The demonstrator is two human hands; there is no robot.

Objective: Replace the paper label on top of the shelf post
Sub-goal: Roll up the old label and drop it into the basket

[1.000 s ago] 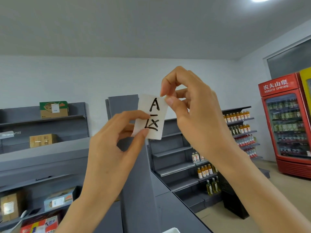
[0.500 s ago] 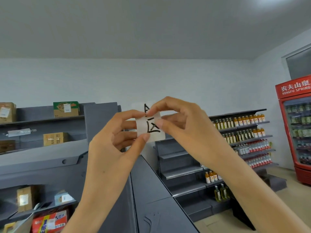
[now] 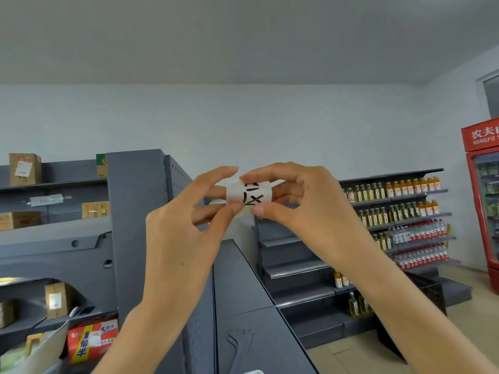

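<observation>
A small white paper label (image 3: 248,195) with black hand-drawn marks is pinched between both hands in mid-air, curled so that its top part folds back out of sight. My left hand (image 3: 183,233) grips its left and lower edge with thumb and fingers. My right hand (image 3: 302,209) grips its top and lower right edge. The grey shelf post (image 3: 135,201) stands upright just left of my left hand, its flat top about level with the label and bare of paper.
A grey shelf top (image 3: 243,292) runs away below my hands. Cardboard boxes (image 3: 25,168) sit on grey shelves at left. Bottled drinks (image 3: 405,203) fill shelves at right, beside a red drinks fridge (image 3: 483,201) at the far right edge.
The label has come off the post and moved right and down with both hands. It was flat and upright, and is now curled, hiding the letter A.
</observation>
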